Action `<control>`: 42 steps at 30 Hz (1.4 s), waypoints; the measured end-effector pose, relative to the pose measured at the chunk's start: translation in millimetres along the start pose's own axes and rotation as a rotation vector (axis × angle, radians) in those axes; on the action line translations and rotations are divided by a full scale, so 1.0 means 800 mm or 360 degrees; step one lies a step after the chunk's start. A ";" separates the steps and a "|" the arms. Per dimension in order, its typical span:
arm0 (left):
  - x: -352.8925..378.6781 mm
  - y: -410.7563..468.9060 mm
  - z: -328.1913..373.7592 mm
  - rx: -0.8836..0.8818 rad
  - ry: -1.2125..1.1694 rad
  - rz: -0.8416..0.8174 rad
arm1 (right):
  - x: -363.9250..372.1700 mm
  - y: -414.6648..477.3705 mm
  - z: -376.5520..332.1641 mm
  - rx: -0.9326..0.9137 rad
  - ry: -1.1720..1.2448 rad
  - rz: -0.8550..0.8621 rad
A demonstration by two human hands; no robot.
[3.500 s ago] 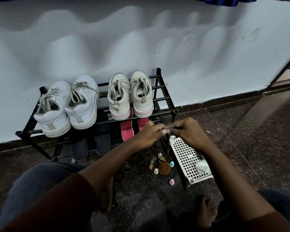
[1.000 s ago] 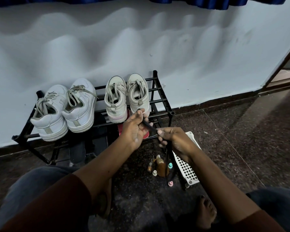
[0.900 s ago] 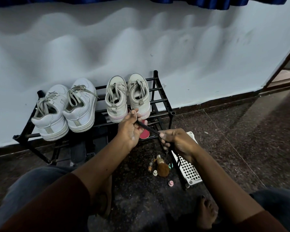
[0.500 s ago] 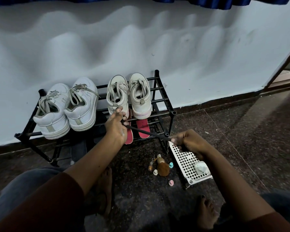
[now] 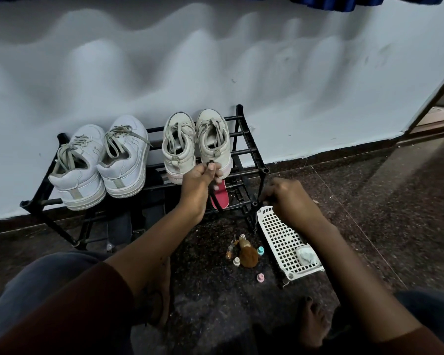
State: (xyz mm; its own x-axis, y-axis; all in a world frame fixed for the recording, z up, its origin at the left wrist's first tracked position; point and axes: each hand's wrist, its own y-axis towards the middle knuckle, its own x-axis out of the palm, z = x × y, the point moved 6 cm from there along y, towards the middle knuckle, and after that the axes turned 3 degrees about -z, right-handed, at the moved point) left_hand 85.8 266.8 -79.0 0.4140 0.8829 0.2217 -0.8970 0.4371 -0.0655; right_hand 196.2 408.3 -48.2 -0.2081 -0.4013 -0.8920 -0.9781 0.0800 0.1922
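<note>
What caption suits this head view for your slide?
Left hand and right hand pinch a black cord before a shoe rack holding sneakers.

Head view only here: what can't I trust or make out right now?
1. Cord: head view; its run from left hand to right hand vanishes against the dark rack.
2. Lower shelf: head view; shadow and the sneakers above hide all but a red insole.
3. Bottles on the floor: head view; too small to read.
4. White lump in the basket: head view; too blurred to identify.

Maroon sleeves (image 5: 69,311), bare feet (image 5: 314,324), trousers (image 5: 36,280) probably dark grey.
</note>
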 end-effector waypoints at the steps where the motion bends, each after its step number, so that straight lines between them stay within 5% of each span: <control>1: 0.008 -0.003 -0.001 -0.0031 0.0043 -0.0071 | 0.000 0.002 -0.006 -0.0052 0.0011 0.0001; 11: 0.062 -0.033 -0.035 -0.0380 -0.0020 -0.0342 | -0.007 0.011 -0.023 0.0123 0.0326 0.0148; 22: 0.081 -0.040 -0.044 -0.0518 -0.0299 -0.0522 | 0.001 -0.007 0.018 0.0688 0.0643 0.0512; 28: 0.087 -0.038 -0.053 -0.0547 -0.0070 -0.0599 | 0.010 -0.013 0.043 0.0860 0.0822 0.0395; 35: 0.101 -0.020 -0.057 -0.0368 -0.0014 -0.0326 | 0.059 -0.036 0.037 0.0985 0.1547 -0.0047; 42: 0.133 -0.021 -0.116 -0.0704 -0.0120 -0.0320 | 0.109 -0.066 0.052 0.1088 0.2165 -0.0019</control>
State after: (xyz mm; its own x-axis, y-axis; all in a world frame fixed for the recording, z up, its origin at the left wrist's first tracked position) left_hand 159.1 369.5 -145.0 0.5452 0.7659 0.3409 -0.6421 0.6429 -0.4175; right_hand 229.2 407.4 -153.0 -0.4107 -0.8838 0.2241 -0.8740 0.3116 -0.3728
